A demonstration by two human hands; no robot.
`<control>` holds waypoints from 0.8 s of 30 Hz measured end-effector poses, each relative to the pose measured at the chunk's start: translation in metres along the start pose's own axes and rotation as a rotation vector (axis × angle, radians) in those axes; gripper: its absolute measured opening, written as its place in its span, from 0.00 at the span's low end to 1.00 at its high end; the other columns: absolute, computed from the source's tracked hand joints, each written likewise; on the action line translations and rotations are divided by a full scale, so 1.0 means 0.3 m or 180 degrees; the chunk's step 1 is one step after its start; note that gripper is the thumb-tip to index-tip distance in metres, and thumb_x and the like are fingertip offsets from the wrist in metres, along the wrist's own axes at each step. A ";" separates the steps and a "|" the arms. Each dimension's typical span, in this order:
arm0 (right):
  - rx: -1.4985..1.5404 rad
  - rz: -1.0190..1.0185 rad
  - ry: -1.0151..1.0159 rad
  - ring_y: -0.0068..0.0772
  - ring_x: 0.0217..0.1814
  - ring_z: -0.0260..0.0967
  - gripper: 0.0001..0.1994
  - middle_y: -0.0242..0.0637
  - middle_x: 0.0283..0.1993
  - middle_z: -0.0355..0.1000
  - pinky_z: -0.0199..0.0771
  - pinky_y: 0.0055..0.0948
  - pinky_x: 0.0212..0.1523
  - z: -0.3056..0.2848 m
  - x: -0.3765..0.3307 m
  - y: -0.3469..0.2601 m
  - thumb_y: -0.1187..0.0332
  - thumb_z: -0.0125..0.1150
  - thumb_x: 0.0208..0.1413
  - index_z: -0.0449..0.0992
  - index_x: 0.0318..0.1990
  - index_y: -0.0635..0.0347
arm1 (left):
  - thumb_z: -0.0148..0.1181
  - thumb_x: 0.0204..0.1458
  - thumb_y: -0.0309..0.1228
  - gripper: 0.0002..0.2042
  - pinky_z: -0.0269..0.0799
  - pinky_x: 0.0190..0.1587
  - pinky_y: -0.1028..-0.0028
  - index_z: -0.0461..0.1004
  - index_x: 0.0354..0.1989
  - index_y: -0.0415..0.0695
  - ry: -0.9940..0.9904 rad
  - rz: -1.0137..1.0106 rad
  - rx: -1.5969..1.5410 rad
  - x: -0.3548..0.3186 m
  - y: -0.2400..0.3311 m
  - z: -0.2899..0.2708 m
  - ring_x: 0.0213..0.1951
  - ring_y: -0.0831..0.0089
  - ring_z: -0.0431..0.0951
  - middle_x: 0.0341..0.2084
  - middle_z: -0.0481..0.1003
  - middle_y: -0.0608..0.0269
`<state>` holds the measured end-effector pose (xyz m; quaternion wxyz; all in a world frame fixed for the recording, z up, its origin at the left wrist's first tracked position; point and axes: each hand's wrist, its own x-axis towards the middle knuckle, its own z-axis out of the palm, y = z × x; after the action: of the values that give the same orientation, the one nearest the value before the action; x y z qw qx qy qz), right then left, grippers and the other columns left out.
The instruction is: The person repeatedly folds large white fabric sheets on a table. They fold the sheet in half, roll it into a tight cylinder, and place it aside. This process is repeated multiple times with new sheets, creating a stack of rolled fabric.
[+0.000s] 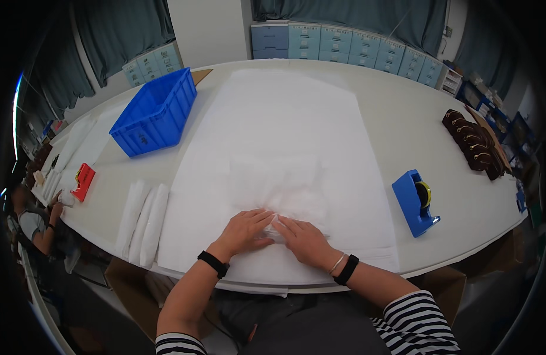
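The dark clothing (284, 334) of the person fills the bottom centre, with a black-and-white striped sleeve (417, 319) at lower right. Above it, just below the middle of the frame, the left hand (244, 232) and right hand (305, 239) meet over a translucent white wrapped bundle (276, 183). The bundle lies mostly beyond the fingertips, which touch its near edge; a faint pinkish tint shows through. Each hand's fingers lie close together, slightly bent; whether they pinch the wrap or only press on it, I cannot tell. Beneath spread large white sheets (290, 106). At lower left lie slim white rolls (146, 228); at upper left stands a blue plastic crate (169, 121). A blue tape dispenser (410, 204) sits right of centre, and brown zippered pouches (471, 142) at the right.
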<state>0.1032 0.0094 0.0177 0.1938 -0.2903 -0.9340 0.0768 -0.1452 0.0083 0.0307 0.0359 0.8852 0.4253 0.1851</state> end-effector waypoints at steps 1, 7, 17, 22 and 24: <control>0.0019 0.0014 -0.0051 0.45 0.70 0.62 0.39 0.45 0.71 0.61 0.61 0.44 0.69 -0.005 -0.022 -0.006 0.66 0.71 0.49 0.61 0.70 0.58 | 0.74 0.45 0.42 0.33 0.71 0.62 0.62 0.73 0.60 0.43 -0.0010 0.0114 -0.0025 -0.007 0.017 0.006 0.61 0.61 0.74 0.59 0.75 0.60; -0.0061 0.0065 -0.0136 0.42 0.69 0.63 0.35 0.41 0.65 0.67 0.59 0.45 0.70 -0.154 -0.233 -0.121 0.67 0.68 0.52 0.63 0.70 0.55 | 0.74 0.41 0.38 0.31 0.74 0.55 0.64 0.74 0.57 0.44 -0.0290 0.0423 -0.0344 -0.051 0.228 -0.007 0.55 0.63 0.76 0.56 0.76 0.64; 0.0740 0.0954 -0.0934 0.46 0.44 0.77 0.26 0.45 0.47 0.79 0.77 0.42 0.40 -0.184 -0.137 -0.011 0.72 0.60 0.56 0.70 0.65 0.51 | 0.73 0.44 0.41 0.38 0.67 0.63 0.59 0.67 0.68 0.52 -0.0454 0.0179 -0.0089 0.050 0.308 -0.153 0.58 0.60 0.74 0.58 0.74 0.59; 0.1895 0.0897 -0.1298 0.48 0.42 0.77 0.21 0.48 0.45 0.80 0.75 0.35 0.46 -0.209 -0.028 0.152 0.63 0.65 0.59 0.76 0.60 0.57 | 0.68 0.50 0.39 0.35 0.66 0.63 0.58 0.66 0.68 0.52 0.0100 0.0267 0.0378 0.016 0.301 -0.049 0.62 0.62 0.71 0.61 0.72 0.59; 0.2000 0.1188 -0.1646 0.49 0.42 0.78 0.21 0.48 0.45 0.81 0.75 0.34 0.46 -0.208 0.009 0.202 0.64 0.65 0.59 0.76 0.59 0.59 | 0.66 0.53 0.38 0.30 0.68 0.60 0.62 0.68 0.66 0.51 0.0173 0.0129 0.0102 0.044 0.243 0.010 0.58 0.65 0.74 0.56 0.74 0.62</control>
<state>0.1575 0.0625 0.0601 0.0155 -0.3521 -0.8147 0.4604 -0.0826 -0.0276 0.0480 0.0063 0.8888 0.4110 0.2029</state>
